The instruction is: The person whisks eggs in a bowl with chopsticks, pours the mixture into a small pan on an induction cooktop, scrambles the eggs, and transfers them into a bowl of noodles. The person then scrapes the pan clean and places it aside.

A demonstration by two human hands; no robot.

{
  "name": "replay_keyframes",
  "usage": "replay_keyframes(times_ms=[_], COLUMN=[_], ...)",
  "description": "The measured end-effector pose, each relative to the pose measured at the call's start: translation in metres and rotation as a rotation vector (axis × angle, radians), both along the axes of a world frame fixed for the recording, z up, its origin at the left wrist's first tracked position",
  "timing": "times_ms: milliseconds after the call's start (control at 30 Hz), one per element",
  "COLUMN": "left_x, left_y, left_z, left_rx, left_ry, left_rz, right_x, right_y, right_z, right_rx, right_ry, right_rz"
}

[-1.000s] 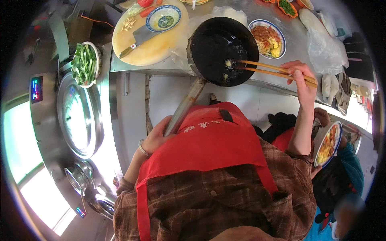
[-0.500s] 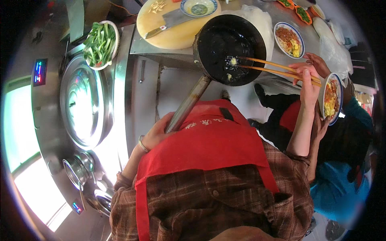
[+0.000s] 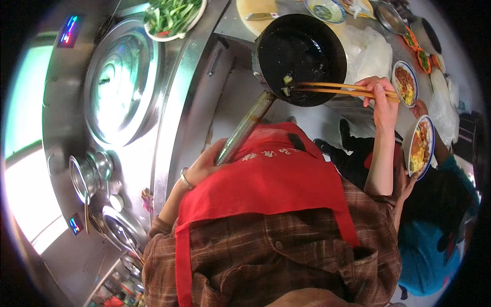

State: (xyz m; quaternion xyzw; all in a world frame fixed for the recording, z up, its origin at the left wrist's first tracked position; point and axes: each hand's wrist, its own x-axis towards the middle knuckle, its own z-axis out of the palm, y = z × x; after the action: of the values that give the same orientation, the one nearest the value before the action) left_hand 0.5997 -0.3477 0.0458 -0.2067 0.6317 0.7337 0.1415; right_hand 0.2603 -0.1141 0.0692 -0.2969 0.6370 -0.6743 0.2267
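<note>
A black wok [image 3: 312, 56] hangs tilted in front of me, held up by its long metal handle [image 3: 245, 125]. My left hand [image 3: 204, 161], with a bangle at the wrist, is closed around the handle's lower end. My right hand [image 3: 381, 100] grips a pair of long wooden chopsticks [image 3: 337, 89]. Their tips reach inside the wok, beside small pale food bits [image 3: 287, 84] near the handle side. The rest of the wok's inside is dark and shiny. My two chopsticks lie close together.
A co-worker in blue holds a bowl of topped noodles [image 3: 422, 146] at my right; their other hand [image 3: 420, 108] is at a second bowl [image 3: 405, 84] on the counter. Left stand a large metal pan [image 3: 123, 82] and greens in a bowl [image 3: 174, 18]. A knife [image 3: 262, 16] lies on the round board [image 3: 248, 7].
My view has turned, so the surroundings have shifted. The chopstick tips have drawn together and moved toward the handle side of the wok. Both my hands keep their holds.
</note>
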Motion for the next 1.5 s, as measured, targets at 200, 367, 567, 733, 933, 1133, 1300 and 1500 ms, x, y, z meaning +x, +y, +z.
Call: replay_keyframes(times_ms=[200,367,567,733,933,1133,1300,1500], left_x=[0.027,0.049,0.061,0.066,0.087,0.109,0.130,0.137], left_y=[0.011,0.024,0.044,0.054,0.067,0.086,0.089,0.060], left_z=[0.011,-0.002,-0.004,0.002,0.015,0.021,0.018,0.015], left_rx=[0.048,0.093,0.082,0.145,0.138,0.180,0.221,0.223], left_ry=[0.038,0.054,0.097,0.085,0.031,0.031,0.029,0.023], left_rz=[0.156,0.211,0.253,0.268,0.332,0.384,0.453,0.514], right_x=[0.010,0.012,0.036,0.036,0.041,0.050,0.057,0.057], right_y=[-0.034,-0.029,-0.024,-0.017,-0.028,-0.040,-0.062,-0.105], right_z=[0.009,0.009,0.005,0.005,0.033,0.051,0.054,0.044], right_rx=[-0.008,-0.072,-0.054,-0.050,0.073,0.158,0.174,0.071], right_ry=[0.011,0.039,0.078,0.077,0.071,0.130,0.100,-0.051], right_rz=[0.175,0.134,0.110,0.163,0.290,0.384,0.420,0.394])
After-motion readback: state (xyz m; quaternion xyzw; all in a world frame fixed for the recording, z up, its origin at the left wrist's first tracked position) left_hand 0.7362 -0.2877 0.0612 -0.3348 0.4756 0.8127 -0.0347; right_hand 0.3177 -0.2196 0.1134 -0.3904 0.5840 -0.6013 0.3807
